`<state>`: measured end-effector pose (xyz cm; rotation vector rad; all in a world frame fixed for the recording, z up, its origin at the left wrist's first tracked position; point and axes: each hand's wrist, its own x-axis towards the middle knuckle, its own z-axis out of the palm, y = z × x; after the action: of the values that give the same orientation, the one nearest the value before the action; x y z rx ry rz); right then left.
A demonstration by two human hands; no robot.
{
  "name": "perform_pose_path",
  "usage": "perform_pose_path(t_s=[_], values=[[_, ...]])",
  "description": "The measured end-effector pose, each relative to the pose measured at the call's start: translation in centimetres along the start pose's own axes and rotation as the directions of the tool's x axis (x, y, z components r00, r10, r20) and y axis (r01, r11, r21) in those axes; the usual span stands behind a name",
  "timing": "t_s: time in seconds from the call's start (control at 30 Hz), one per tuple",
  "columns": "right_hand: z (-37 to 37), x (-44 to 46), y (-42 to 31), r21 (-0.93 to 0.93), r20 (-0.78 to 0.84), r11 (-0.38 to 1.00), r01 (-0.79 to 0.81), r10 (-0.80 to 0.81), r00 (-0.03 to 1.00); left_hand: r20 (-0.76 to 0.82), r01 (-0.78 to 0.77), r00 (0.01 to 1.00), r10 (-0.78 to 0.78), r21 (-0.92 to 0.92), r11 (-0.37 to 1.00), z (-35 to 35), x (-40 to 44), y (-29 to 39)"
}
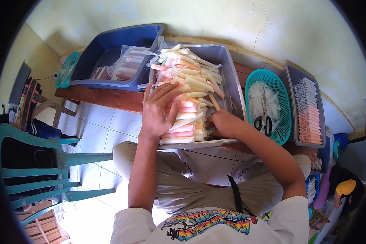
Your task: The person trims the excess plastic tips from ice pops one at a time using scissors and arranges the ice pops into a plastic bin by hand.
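Note:
A grey plastic bin [238,97] in front of me holds a heap of slim, filled plastic tubes [189,81], cream, pink and pale yellow, like ice pops. The tubes at the near left lie stacked in rows. My left hand [160,107] rests on top of this stack, fingers stretched out and slightly spread. My right hand [223,123] is inside the near right part of the bin with its fingers curled, partly hidden from above. A tan stick-like tube [214,102] juts out from its grip.
At left, a blue bin [105,44] contains bagged tubes. At right stand a teal basket [250,77] with plastic wrappers and black-handled scissors [263,118], and a grey bin [299,140] of packed tubes. A green chair [32,173] is at left; another person [345,187] is at far right.

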<state>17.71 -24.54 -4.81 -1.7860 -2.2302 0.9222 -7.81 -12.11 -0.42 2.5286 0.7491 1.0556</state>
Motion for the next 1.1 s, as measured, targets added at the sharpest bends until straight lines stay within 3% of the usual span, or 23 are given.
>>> perform_pose_path(t_s=[0.07,0.13,0.27,0.47,0.53,0.77,0.83,0.93,1.1], values=[[0.1,-0.1,0.2,-0.058,-0.063,0.998,0.021,-0.025,0.998,-0.004,-0.011,1.0,0.011,0.003,1.0,0.0,0.0,-0.1],[-1.0,-0.5,-1.3,-0.186,0.052,0.962,-0.197,0.21,0.976,-0.005,-0.008,1.0,0.008,0.005,1.0,0.0,0.0,0.0],[0.1,0.1,0.0,-0.307,0.061,0.942,-0.134,0.16,0.985,0.008,0.011,1.0,-0.011,0.003,1.0,-0.2,0.1,0.4],[0.4,0.6,1.0,-0.22,0.014,0.975,-0.04,0.044,0.999,0.015,0.012,1.0,-0.012,-0.003,1.0,-0.1,0.3,0.4],[0.5,0.8,1.3,-0.069,-0.059,0.997,0.035,-0.039,0.997,0.015,0.01,1.0,-0.01,-0.006,1.0,-0.1,0.3,0.5],[0.7,0.7,0.6,-0.103,0.038,0.994,0.038,-0.034,0.999,0.009,0.007,1.0,-0.007,-0.012,1.0,-0.2,0.3,0.5],[0.6,0.3,-0.1,-0.215,-0.004,0.975,-0.058,0.058,0.998,0.008,0.011,1.0,-0.011,-0.009,1.0,-0.2,0.3,0.7],[0.9,0.8,0.7,-0.355,0.044,0.934,0.03,-0.016,0.999,0.013,0.007,1.0,-0.007,-0.006,1.0,-0.3,0.3,0.6],[1.0,0.2,0.4,-0.388,-0.004,0.922,-0.01,0.01,1.0,-0.003,-0.01,1.0,0.01,0.011,1.0,-0.1,0.1,0.4]])
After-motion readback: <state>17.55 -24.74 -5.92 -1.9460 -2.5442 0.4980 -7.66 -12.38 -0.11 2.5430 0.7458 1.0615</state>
